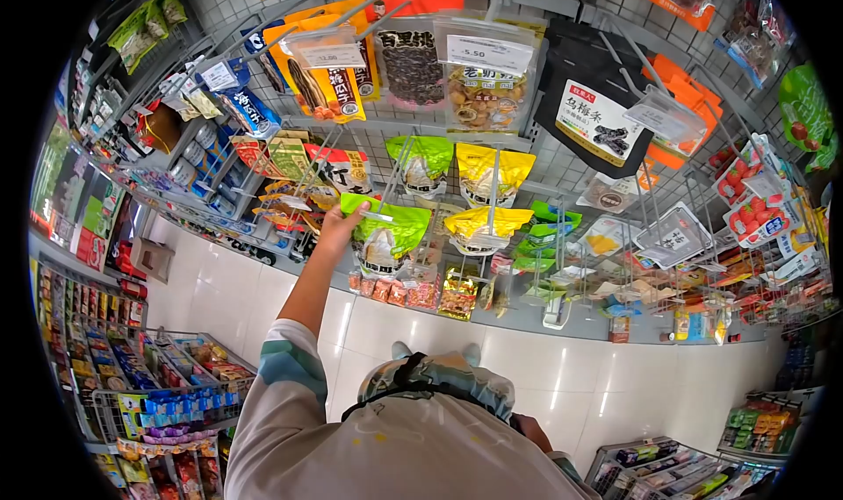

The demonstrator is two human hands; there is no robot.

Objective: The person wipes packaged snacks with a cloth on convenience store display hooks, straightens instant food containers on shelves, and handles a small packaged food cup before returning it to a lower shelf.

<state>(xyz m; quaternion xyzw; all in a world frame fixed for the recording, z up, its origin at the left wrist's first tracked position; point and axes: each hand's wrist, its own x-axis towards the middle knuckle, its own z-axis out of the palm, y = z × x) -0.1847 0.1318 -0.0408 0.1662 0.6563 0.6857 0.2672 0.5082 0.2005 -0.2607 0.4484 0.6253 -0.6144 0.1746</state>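
My left hand point(341, 226) reaches forward to the snack rack, its fingers closed on the upper left edge of a green snack bag point(391, 241). The bag is upright, in front of a metal hook, and its lower part is white with dark print. Directly behind and above it hangs a similar green bag point(423, 168). Yellow bags point(493, 177) of the same style hang to its right. My right hand point(532, 431) is low beside my waist, mostly hidden by my shirt and in shadow; its fingers cannot be made out.
Grid shelving with hooks carries large pouches, such as a black one point(593, 118) and an orange one point(320, 70), overhead. Metal hooks and price tags point(487, 50) jut toward me. Pale tiled floor point(378, 324) lies below. Wire racks of packets point(167, 395) stand behind on the left.
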